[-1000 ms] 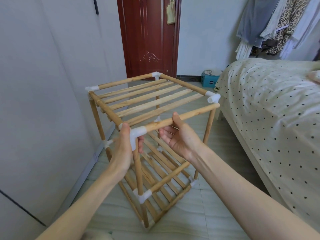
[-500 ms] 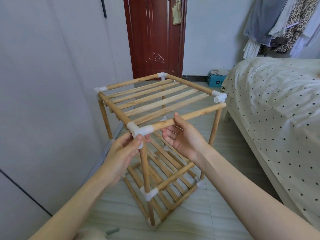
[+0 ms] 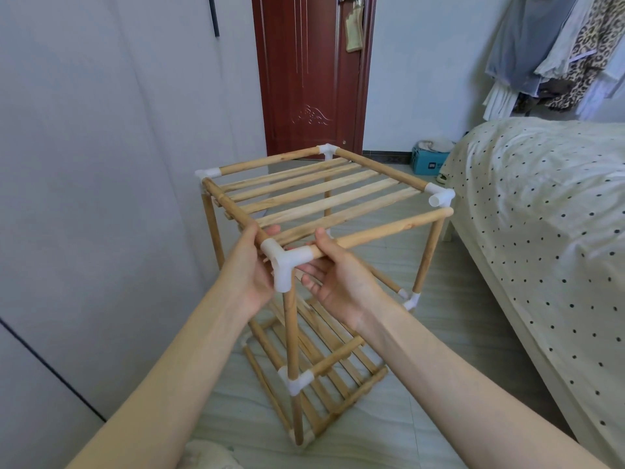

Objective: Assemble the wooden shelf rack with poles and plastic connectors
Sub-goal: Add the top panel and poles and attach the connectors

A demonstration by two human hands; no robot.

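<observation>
The wooden shelf rack [image 3: 314, 198] stands on the tiled floor, with slatted shelves joined by white plastic connectors. My left hand [image 3: 252, 265] grips the left top pole just behind the near corner connector [image 3: 282, 262]. My right hand [image 3: 338, 275] holds the front top pole [image 3: 382, 230] from below, thumb on top. That pole's far end lies just under the open socket of the right corner connector [image 3: 441, 197], not inside it. The near upright pole [image 3: 291, 333] runs down to a lower connector [image 3: 297, 379].
A grey wardrobe wall [image 3: 84, 198] stands close on the left. A bed with a dotted cover [image 3: 541, 231] is on the right. A red door [image 3: 311, 79] and a blue box [image 3: 427, 160] lie behind the rack. Clothes [image 3: 558, 52] hang at the upper right.
My left hand rose from beneath the near corner connector to grip the left top pole. The view drew closer and higher over the rack. My right hand kept its hold on the front pole.
</observation>
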